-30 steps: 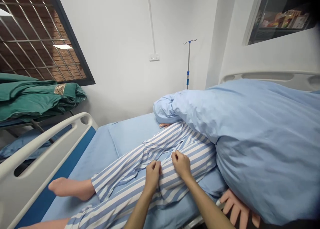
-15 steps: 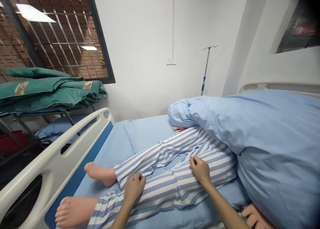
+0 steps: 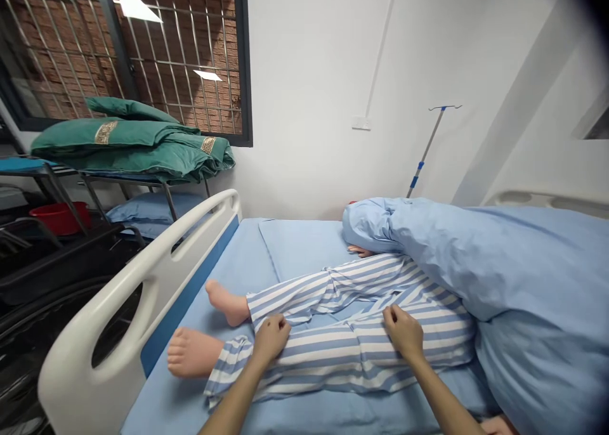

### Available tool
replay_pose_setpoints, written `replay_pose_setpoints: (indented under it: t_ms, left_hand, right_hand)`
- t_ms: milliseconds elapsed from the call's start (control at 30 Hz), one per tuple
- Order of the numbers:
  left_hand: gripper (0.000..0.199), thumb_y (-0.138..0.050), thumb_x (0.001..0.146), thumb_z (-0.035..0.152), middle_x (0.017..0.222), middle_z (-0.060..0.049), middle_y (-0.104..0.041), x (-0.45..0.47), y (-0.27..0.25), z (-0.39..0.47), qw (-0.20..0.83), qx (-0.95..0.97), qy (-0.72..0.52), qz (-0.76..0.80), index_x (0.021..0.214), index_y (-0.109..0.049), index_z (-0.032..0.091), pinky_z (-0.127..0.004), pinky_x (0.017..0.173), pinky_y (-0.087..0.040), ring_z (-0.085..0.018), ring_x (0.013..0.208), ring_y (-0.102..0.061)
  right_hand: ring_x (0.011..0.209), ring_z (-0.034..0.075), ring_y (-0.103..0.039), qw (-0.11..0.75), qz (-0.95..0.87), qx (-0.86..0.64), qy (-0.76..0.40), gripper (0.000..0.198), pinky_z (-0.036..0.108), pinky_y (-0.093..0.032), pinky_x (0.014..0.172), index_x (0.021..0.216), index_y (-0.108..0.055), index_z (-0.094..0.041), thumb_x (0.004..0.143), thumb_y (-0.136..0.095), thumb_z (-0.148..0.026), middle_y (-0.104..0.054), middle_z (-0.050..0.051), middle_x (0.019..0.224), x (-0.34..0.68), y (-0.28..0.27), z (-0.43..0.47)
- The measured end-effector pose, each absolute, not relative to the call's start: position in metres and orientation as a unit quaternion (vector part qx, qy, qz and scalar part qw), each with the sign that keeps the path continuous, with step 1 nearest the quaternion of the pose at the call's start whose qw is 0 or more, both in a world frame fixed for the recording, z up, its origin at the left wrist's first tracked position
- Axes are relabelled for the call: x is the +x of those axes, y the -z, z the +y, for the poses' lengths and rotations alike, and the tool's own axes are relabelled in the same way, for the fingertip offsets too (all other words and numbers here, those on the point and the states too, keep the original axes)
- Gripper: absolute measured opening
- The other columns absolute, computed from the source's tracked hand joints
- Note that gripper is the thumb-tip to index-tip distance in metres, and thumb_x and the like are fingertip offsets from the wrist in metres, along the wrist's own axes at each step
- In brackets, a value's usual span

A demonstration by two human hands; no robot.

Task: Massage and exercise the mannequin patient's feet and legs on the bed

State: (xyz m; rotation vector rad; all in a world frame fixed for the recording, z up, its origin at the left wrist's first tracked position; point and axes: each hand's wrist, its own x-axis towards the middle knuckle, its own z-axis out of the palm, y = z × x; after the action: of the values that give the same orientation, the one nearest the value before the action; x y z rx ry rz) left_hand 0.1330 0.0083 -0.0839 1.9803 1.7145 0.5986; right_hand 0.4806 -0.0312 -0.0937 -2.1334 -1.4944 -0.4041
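A manikin in blue-and-white striped trousers (image 3: pixel 328 352) lies on the bed, legs to the left. Its bare near foot (image 3: pixel 193 352) and far foot (image 3: pixel 228 302) show past the cuffs. My left hand (image 3: pixel 272 338) is closed in a fist over the near leg's lower part. Over the thigh of that same leg, my right hand (image 3: pixel 405 332) is likewise curled into a fist. The cloth is not pulled up at either hand; whether the fists touch it I cannot tell. A light blue quilt (image 3: pixel 514 264), bunched at the right, hides the manikin's upper body.
A white bed end board (image 3: pixel 95 333) rises at the left, with a black wheelchair (image 3: pixel 61 276) beyond it. Folded green quilts (image 3: pixel 143 146) lie on a rack under the barred window. A red basin (image 3: pixel 61 218) sits below. An IV pole (image 3: pixel 428 146) stands behind the bed.
The view has swung left, so the bed and both hands appear further right, and more of the wheelchair and rack shows. Both hands stay curled over the same leg.
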Motion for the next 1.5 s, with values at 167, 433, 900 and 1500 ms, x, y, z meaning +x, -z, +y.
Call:
replay_pose_setpoints:
  t_ms: [167, 433, 900, 1500]
  left_hand:
    - [0.019, -0.039, 0.077, 0.022, 0.072, -0.002, -0.062, 0.108, 0.089, 0.003, 0.186, 0.71, -0.214, 0.645, 0.067, -0.055, 0.019, -0.024, 0.062, -0.032, -0.015, 0.072, -0.054]
    - [0.026, -0.036, 0.078, 0.021, 0.082, -0.008, -0.064, 0.126, 0.091, -0.009, 0.077, 0.737, -0.191, 0.644, 0.081, -0.062, 0.016, -0.03, 0.067, -0.037, -0.021, 0.079, -0.057]
    - [0.034, -0.034, 0.078, 0.025, 0.086, -0.011, -0.064, 0.127, 0.092, -0.006, 0.116, 0.722, -0.162, 0.663, 0.088, -0.064, 0.014, -0.037, 0.07, -0.042, -0.025, 0.082, -0.057]
    - [0.032, -0.035, 0.078, 0.019, 0.084, -0.013, -0.066, 0.122, 0.08, -0.004, 0.161, 0.757, -0.139, 0.618, 0.086, -0.066, 0.019, -0.039, 0.065, -0.042, -0.029, 0.079, -0.059]
  right_hand:
    - [0.056, 0.012, -0.042, 0.209, -0.537, -0.805, 0.141, 0.028, 0.025, -0.017, 0.053, 0.062, -0.048, -0.017, 0.082, -0.038, -0.034, -0.056, 0.002, 0.062, 0.477, 0.092, -0.03]
    - [0.058, 0.016, -0.048, 0.173, -0.542, -0.816, 0.103, 0.029, 0.025, -0.021, 0.05, 0.062, -0.049, -0.021, 0.081, -0.036, -0.039, -0.06, 0.004, 0.068, 0.468, 0.082, -0.034]
    - [0.067, 0.017, -0.052, 0.299, -0.723, -0.619, -0.068, 0.022, 0.027, -0.037, 0.065, 0.069, -0.05, -0.018, 0.078, -0.037, -0.034, -0.058, 0.004, 0.069, 0.317, 0.067, 0.044]
    - [0.09, 0.026, -0.058, -0.053, -0.861, -0.498, -0.087, 0.06, 0.032, -0.039, 0.073, 0.103, -0.054, -0.021, 0.048, -0.07, -0.038, -0.062, 0.008, 0.099, 0.144, 0.076, 0.109]
